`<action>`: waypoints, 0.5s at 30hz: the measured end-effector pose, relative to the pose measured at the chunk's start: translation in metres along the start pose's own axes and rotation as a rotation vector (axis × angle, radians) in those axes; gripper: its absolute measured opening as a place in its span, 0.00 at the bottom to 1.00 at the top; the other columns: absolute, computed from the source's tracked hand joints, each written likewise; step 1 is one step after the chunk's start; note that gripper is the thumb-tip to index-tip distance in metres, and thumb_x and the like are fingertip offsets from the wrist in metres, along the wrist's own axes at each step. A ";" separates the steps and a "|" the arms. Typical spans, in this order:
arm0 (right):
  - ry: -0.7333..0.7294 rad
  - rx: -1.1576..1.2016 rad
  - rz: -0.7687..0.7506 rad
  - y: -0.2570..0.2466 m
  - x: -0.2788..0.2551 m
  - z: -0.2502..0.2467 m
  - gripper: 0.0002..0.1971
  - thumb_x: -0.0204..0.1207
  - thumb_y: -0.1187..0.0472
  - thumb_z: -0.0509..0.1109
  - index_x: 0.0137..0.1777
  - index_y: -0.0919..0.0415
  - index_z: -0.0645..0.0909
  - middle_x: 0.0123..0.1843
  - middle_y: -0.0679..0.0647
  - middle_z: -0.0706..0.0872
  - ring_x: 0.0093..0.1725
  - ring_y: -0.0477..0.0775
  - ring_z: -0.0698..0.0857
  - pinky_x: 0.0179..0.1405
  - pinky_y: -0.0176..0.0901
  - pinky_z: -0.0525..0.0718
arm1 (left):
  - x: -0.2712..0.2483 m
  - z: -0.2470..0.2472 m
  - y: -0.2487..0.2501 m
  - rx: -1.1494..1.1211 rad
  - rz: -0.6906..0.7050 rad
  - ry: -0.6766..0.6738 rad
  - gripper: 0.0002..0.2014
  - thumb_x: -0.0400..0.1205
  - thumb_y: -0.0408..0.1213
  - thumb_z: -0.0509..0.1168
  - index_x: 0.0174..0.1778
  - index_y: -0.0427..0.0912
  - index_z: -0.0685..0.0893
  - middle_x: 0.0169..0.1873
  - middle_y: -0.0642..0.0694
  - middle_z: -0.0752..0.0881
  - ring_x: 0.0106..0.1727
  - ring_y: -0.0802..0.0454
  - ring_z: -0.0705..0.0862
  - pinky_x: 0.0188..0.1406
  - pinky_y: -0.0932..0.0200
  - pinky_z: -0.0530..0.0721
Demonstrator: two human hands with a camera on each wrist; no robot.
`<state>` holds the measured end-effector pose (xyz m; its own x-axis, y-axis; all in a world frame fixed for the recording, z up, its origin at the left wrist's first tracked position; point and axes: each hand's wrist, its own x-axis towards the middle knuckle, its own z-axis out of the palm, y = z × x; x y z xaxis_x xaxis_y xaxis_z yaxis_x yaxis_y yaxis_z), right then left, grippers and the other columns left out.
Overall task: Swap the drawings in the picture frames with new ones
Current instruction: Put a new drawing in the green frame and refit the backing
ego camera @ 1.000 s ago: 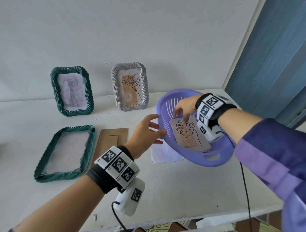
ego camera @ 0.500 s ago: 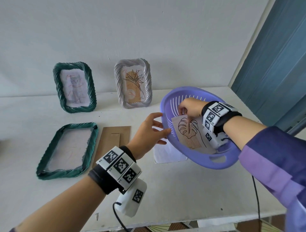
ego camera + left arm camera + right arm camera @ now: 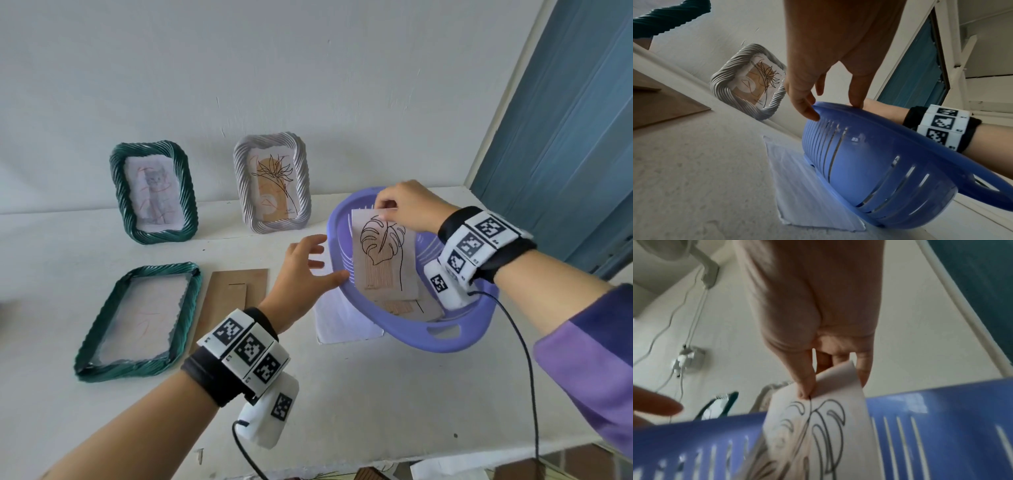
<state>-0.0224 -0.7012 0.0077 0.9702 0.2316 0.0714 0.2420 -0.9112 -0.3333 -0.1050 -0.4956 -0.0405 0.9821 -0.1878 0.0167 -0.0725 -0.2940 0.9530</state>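
From the head view, the right hand [image 3: 407, 205] pinches the top edge of the leaf drawing [image 3: 383, 255] and tips it up out of the purple basket [image 3: 445, 337], more sheets lying beneath it. The left hand [image 3: 301, 274] spreads wide, fingertips on the basket's near rim. One green frame [image 3: 135, 322] lies flat, opened, its brown backing board [image 3: 233, 296] just beside it, so I judge this swap is midway: new drawing picked, not yet fitted. The upright green frame [image 3: 154, 192] with its cat picture and the grey frame [image 3: 272, 183] stand at the wall, seemingly untouched.

Left wrist view: fingers [image 3: 807, 104] relaxed, steadying the tilted basket rim; a white sheet [image 3: 807, 186] lies underneath.

Right wrist view: thumb and fingers [image 3: 805, 379] nip the drawing's curled top edge, a narrow, firm hold
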 end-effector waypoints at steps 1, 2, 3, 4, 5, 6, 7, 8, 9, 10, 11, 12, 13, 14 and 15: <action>0.043 0.018 -0.008 -0.001 -0.003 -0.005 0.05 0.75 0.67 0.66 0.45 0.65 0.84 0.43 0.58 0.86 0.45 0.58 0.81 0.46 0.45 0.77 | 0.001 -0.001 0.000 0.009 0.019 0.024 0.30 0.74 0.37 0.72 0.71 0.48 0.69 0.64 0.48 0.72 0.59 0.54 0.77 0.51 0.64 0.77; 0.085 0.031 -0.016 -0.003 -0.006 -0.009 0.05 0.75 0.67 0.66 0.46 0.65 0.84 0.45 0.59 0.87 0.47 0.59 0.82 0.48 0.48 0.78 | 0.003 -0.002 0.000 0.006 0.039 0.049 0.29 0.74 0.36 0.72 0.70 0.47 0.69 0.65 0.48 0.72 0.61 0.54 0.76 0.51 0.64 0.76; 0.128 0.041 -0.028 -0.005 -0.009 -0.014 0.05 0.76 0.67 0.67 0.47 0.65 0.84 0.47 0.59 0.87 0.49 0.59 0.82 0.50 0.50 0.78 | 0.004 -0.003 0.001 -0.002 0.057 0.073 0.29 0.74 0.35 0.71 0.70 0.47 0.70 0.65 0.47 0.72 0.61 0.54 0.75 0.50 0.67 0.77; 0.169 0.050 -0.041 -0.009 -0.012 -0.020 0.05 0.76 0.67 0.67 0.47 0.64 0.84 0.48 0.58 0.86 0.49 0.59 0.82 0.52 0.51 0.78 | 0.006 -0.005 0.002 -0.016 0.079 0.092 0.28 0.75 0.34 0.71 0.70 0.46 0.70 0.65 0.47 0.73 0.61 0.55 0.75 0.47 0.70 0.78; 0.206 0.058 -0.058 -0.012 -0.015 -0.026 0.05 0.76 0.67 0.67 0.48 0.64 0.84 0.48 0.57 0.86 0.50 0.58 0.82 0.53 0.53 0.79 | 0.008 -0.007 0.005 -0.035 0.105 0.108 0.28 0.75 0.33 0.70 0.70 0.45 0.70 0.65 0.47 0.74 0.61 0.55 0.75 0.45 0.72 0.79; 0.240 0.065 -0.077 -0.017 -0.018 -0.033 0.04 0.76 0.67 0.68 0.48 0.64 0.84 0.47 0.57 0.85 0.50 0.58 0.81 0.54 0.54 0.79 | 0.010 -0.009 0.008 -0.053 0.132 0.119 0.27 0.76 0.33 0.70 0.70 0.44 0.70 0.64 0.47 0.76 0.61 0.56 0.76 0.43 0.74 0.80; 0.272 0.077 -0.096 -0.023 -0.022 -0.040 0.04 0.76 0.67 0.68 0.47 0.64 0.83 0.47 0.56 0.85 0.50 0.59 0.82 0.55 0.54 0.80 | 0.012 -0.011 0.011 -0.066 0.160 0.130 0.27 0.76 0.32 0.69 0.70 0.44 0.70 0.64 0.47 0.77 0.61 0.56 0.76 0.43 0.77 0.80; 0.298 0.094 -0.113 -0.029 -0.026 -0.047 0.04 0.75 0.68 0.68 0.47 0.65 0.83 0.47 0.57 0.85 0.51 0.59 0.82 0.56 0.55 0.79 | 0.014 -0.012 0.016 -0.080 0.188 0.141 0.26 0.76 0.31 0.69 0.70 0.43 0.70 0.63 0.47 0.78 0.61 0.55 0.77 0.43 0.80 0.79; 0.320 0.112 -0.128 -0.036 -0.030 -0.053 0.04 0.75 0.68 0.67 0.47 0.66 0.84 0.47 0.58 0.86 0.51 0.60 0.82 0.57 0.54 0.79 | 0.015 -0.013 0.020 -0.097 0.216 0.150 0.25 0.76 0.30 0.69 0.70 0.42 0.71 0.62 0.47 0.79 0.61 0.55 0.78 0.44 0.81 0.78; 0.337 0.132 -0.138 -0.044 -0.034 -0.058 0.05 0.75 0.69 0.68 0.48 0.67 0.84 0.48 0.59 0.87 0.52 0.60 0.83 0.58 0.53 0.78 | 0.015 -0.014 0.026 -0.116 0.239 0.157 0.25 0.76 0.30 0.68 0.69 0.41 0.72 0.61 0.46 0.80 0.61 0.55 0.79 0.44 0.81 0.78; 0.353 0.152 -0.149 -0.051 -0.038 -0.063 0.05 0.75 0.69 0.68 0.48 0.68 0.84 0.48 0.59 0.87 0.53 0.60 0.83 0.58 0.51 0.78 | 0.015 -0.016 0.032 -0.135 0.256 0.163 0.24 0.76 0.29 0.68 0.68 0.41 0.73 0.60 0.46 0.81 0.60 0.55 0.80 0.46 0.79 0.79; 0.367 0.167 -0.160 -0.059 -0.042 -0.066 0.06 0.75 0.68 0.69 0.49 0.68 0.84 0.48 0.59 0.88 0.52 0.60 0.84 0.58 0.49 0.78 | 0.014 -0.017 0.036 -0.159 0.269 0.162 0.23 0.76 0.29 0.68 0.67 0.41 0.73 0.59 0.46 0.81 0.59 0.55 0.81 0.47 0.77 0.80; 0.380 0.179 -0.171 -0.066 -0.045 -0.069 0.06 0.75 0.67 0.69 0.49 0.68 0.84 0.47 0.59 0.88 0.51 0.58 0.84 0.57 0.44 0.78 | 0.013 -0.019 0.040 -0.186 0.279 0.161 0.21 0.76 0.28 0.68 0.66 0.42 0.74 0.57 0.47 0.82 0.56 0.56 0.82 0.48 0.75 0.81; 0.390 0.190 -0.178 -0.073 -0.047 -0.071 0.06 0.75 0.66 0.70 0.48 0.67 0.85 0.46 0.57 0.88 0.49 0.56 0.83 0.52 0.37 0.77 | 0.010 -0.022 0.043 -0.214 0.287 0.159 0.20 0.77 0.28 0.67 0.64 0.43 0.75 0.54 0.48 0.83 0.54 0.56 0.83 0.48 0.73 0.82; 0.399 0.204 -0.182 -0.080 -0.049 -0.073 0.05 0.75 0.65 0.70 0.48 0.66 0.85 0.43 0.55 0.87 0.46 0.53 0.82 0.46 0.29 0.75 | 0.006 -0.026 0.045 -0.237 0.289 0.162 0.19 0.77 0.27 0.67 0.62 0.43 0.76 0.52 0.49 0.84 0.51 0.56 0.83 0.47 0.71 0.82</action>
<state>-0.0886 -0.6649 0.0990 0.8507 0.1960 0.4877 0.4398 -0.7736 -0.4562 -0.0977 -0.4861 0.0106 0.9433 -0.0755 0.3231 -0.3256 -0.0232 0.9452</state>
